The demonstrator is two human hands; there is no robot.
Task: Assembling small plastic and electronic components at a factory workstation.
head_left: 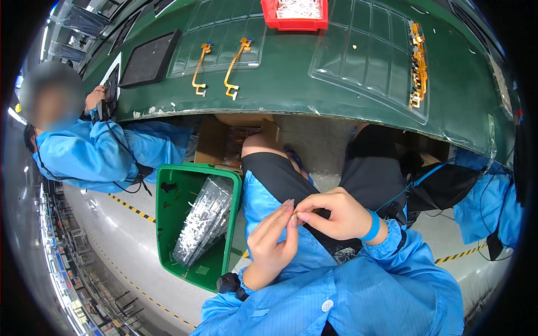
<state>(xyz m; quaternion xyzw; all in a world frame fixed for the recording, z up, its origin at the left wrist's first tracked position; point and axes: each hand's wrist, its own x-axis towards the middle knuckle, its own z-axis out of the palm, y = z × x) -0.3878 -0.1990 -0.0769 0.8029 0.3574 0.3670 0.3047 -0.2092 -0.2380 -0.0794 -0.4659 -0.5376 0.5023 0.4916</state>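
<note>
My left hand [272,242] and my right hand [335,213] meet above my lap, fingertips pinched together. Between them shows a small yellowish piece [295,214], mostly covered by the fingers, too small to make out its kind. A blue band circles my right wrist. Beyond my hands, on the green table, two orange flex cables [200,70] with white ends lie apart from each other. A clear plastic tray [358,67] lies farther right, with a row of several orange flex cables [418,64] along its right side.
A red bin [271,22] of small white pieces stands at the far edge of view. Left of my legs is a green bin [164,224] with clear plastic trays inside. A black tray [148,59] lies near a co-worker in blue [95,151]. An open cardboard box [210,143] sits under the table.
</note>
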